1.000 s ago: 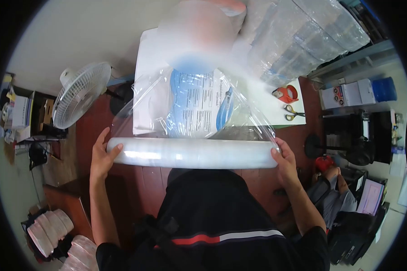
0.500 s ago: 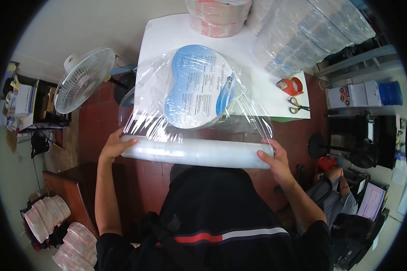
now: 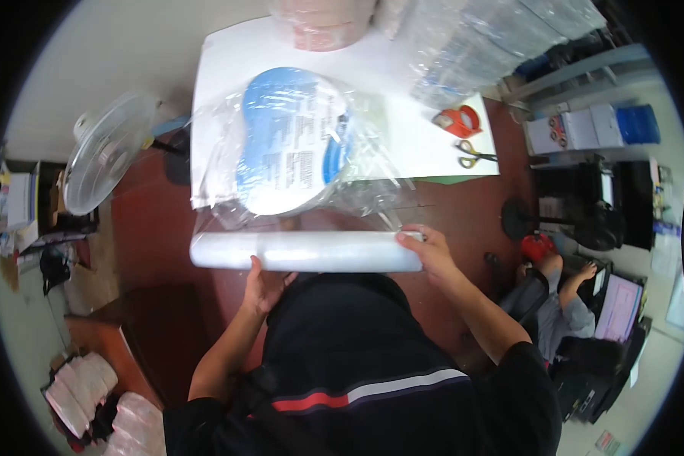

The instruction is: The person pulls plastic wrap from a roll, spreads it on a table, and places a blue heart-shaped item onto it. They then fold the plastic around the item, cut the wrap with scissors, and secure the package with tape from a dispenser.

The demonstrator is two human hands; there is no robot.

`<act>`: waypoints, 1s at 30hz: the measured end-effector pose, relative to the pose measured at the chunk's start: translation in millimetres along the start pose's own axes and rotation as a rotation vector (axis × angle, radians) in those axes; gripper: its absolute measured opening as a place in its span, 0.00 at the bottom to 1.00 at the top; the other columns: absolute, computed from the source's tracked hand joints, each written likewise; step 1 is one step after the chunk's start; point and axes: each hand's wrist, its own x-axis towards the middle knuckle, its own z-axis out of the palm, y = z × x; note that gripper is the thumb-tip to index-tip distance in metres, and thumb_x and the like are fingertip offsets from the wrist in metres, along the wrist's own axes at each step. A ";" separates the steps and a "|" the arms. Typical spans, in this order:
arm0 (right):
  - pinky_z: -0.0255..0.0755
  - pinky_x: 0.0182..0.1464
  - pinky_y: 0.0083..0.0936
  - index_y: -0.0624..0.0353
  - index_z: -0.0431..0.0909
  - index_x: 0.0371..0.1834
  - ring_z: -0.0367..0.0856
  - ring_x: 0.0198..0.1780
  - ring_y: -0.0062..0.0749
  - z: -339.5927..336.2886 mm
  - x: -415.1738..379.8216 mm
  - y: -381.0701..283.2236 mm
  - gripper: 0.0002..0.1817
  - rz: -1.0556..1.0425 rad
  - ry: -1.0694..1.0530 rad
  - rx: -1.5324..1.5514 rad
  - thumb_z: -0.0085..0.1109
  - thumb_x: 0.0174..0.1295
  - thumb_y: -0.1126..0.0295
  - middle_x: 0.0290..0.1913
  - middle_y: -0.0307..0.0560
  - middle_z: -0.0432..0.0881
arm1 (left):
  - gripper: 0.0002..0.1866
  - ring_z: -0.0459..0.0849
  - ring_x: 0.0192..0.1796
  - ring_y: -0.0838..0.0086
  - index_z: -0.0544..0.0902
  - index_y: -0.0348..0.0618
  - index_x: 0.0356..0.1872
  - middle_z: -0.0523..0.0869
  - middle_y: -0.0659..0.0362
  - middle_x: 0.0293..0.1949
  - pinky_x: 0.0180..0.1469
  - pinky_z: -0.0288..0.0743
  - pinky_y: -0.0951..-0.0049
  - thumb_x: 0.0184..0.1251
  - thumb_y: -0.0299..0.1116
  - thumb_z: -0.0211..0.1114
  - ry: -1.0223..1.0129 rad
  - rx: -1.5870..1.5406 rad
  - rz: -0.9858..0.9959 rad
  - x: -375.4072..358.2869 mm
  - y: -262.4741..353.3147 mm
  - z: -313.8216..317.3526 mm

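Note:
A wide roll of clear stretch film [image 3: 311,251] lies level across the front of my body. My right hand [image 3: 432,252] grips its right end, thumb on top. My left hand [image 3: 263,289] is under the near side of the roll, left of the middle, thumb up against it; its other fingers are partly hidden below. From the roll, loose crinkled film runs over a blue and white kidney-shaped printed piece [image 3: 292,144] on the white table. That piece lies at the table's front edge, under the film.
An orange tape dispenser [image 3: 457,121] and yellow-black scissors [image 3: 475,154] lie at the table's right. Wrapped round stacks [image 3: 323,23] and film-wrapped bundles [image 3: 494,45] stand at the back. A fan [image 3: 110,156] is at left; a seated person [image 3: 562,304] is at right.
My left hand has left the roll's left end and moved inward beneath it. The view has shifted, so the table appears farther left. The film over the printed piece looks looser and more crinkled.

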 end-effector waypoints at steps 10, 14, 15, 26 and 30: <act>0.80 0.41 0.27 0.58 0.72 0.70 0.85 0.46 0.31 -47.3 15.3 -28.9 0.35 0.141 -0.452 -0.254 0.71 0.62 0.55 0.50 0.52 0.86 | 0.31 0.82 0.50 0.64 0.73 0.47 0.59 0.82 0.57 0.50 0.36 0.78 0.66 0.60 0.53 0.70 0.215 -0.088 0.189 -0.6 3.6 40.1; 0.80 0.33 0.23 0.58 0.82 0.58 0.87 0.34 0.28 -123.9 76.1 -88.8 0.24 0.117 -0.048 -0.495 0.68 0.64 0.56 0.37 0.46 0.88 | 0.32 0.83 0.50 0.66 0.74 0.48 0.58 0.82 0.59 0.50 0.37 0.78 0.67 0.57 0.52 0.73 0.171 -0.052 0.192 -2.1 3.8 27.4; 0.78 0.27 0.22 0.59 0.83 0.52 0.86 0.29 0.25 -149.1 120.5 -77.8 0.18 0.049 0.259 -0.454 0.66 0.65 0.58 0.33 0.44 0.88 | 0.32 0.83 0.50 0.66 0.74 0.48 0.58 0.82 0.59 0.50 0.37 0.77 0.67 0.57 0.52 0.73 0.188 -0.052 0.198 -1.6 3.6 28.2; 0.73 0.18 0.28 0.67 0.84 0.26 0.85 0.21 0.32 -188.3 247.6 -80.9 0.23 -0.073 0.865 -0.673 0.70 0.58 0.53 0.20 0.48 0.84 | 0.29 0.82 0.47 0.69 0.76 0.46 0.57 0.83 0.60 0.47 0.38 0.76 0.69 0.57 0.48 0.73 0.214 -0.064 0.228 -11.0 4.9 33.0; 0.71 0.16 0.25 0.69 0.83 0.27 0.83 0.20 0.27 -171.4 229.5 -107.0 0.20 0.103 0.808 -0.649 0.73 0.55 0.58 0.22 0.47 0.82 | 0.32 0.81 0.49 0.68 0.74 0.50 0.58 0.82 0.61 0.49 0.39 0.76 0.67 0.54 0.49 0.75 0.215 -0.046 0.222 -9.1 4.5 28.0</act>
